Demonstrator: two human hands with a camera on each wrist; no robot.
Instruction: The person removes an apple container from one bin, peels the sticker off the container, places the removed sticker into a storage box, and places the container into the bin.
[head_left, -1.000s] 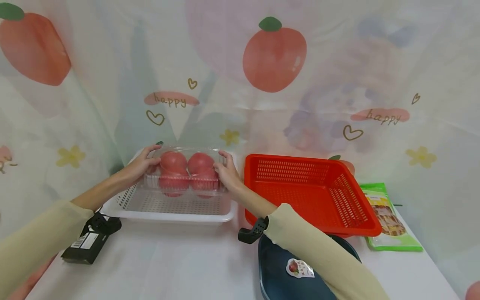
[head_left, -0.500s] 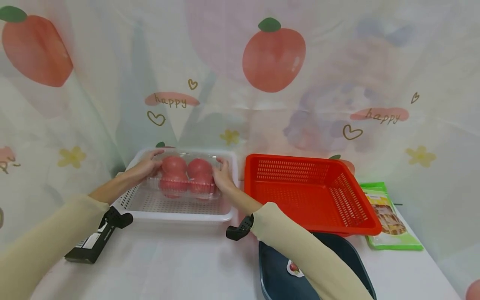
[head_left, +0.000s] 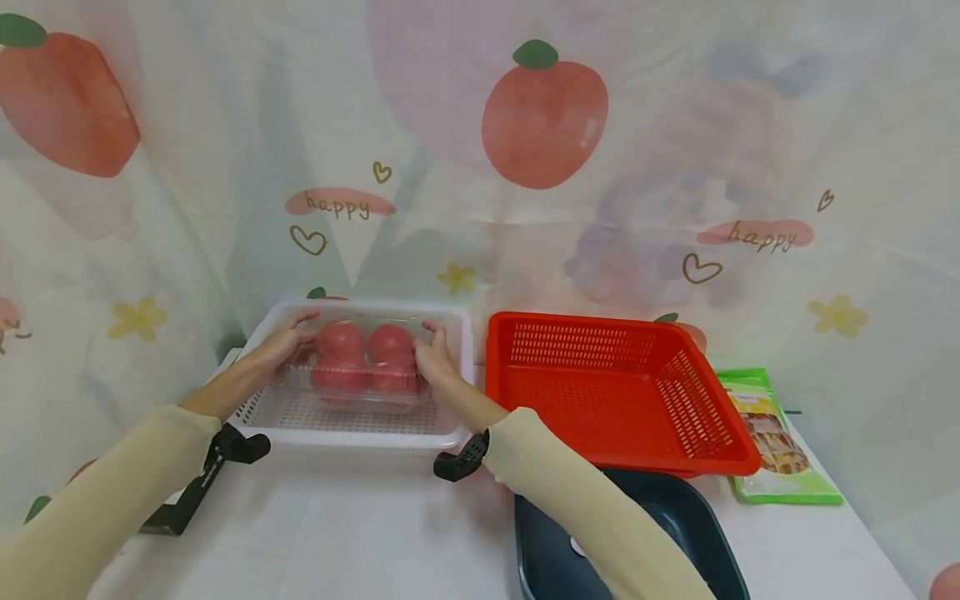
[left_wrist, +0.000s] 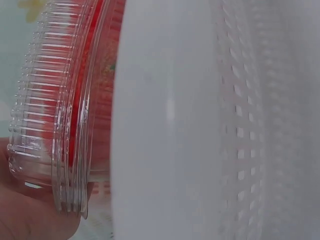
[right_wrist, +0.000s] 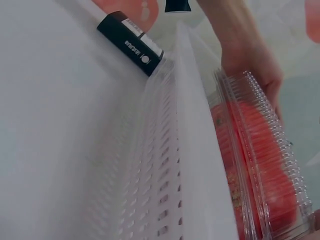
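Observation:
A clear plastic clamshell box (head_left: 365, 385) packed with several round red fruits (head_left: 339, 340) is inside the white perforated basket (head_left: 360, 439), at its back half. My left hand (head_left: 289, 340) grips the box's left end and my right hand (head_left: 433, 357) its right end. In the left wrist view, the thumb side of the left hand (left_wrist: 35, 215) lies against the ribbed box end. The right wrist view shows the box (right_wrist: 260, 160) beyond the basket's wall; the right hand is mostly cut off there. Whether the box touches the basket floor I cannot tell.
A red plastic basket (head_left: 585, 320) stands right of the white one. In front of it is a dark blue tray (head_left: 705, 521), partly under my right sleeve. A green food packet (head_left: 787, 454) lies far right. A black box (head_left: 174, 518) sits by the left forearm. A printed curtain hangs behind.
Both hands have lowered the fruit box into the white basket and shifted it slightly left. The forearms have moved with it; the right sleeve now covers most of the tray's sticker.

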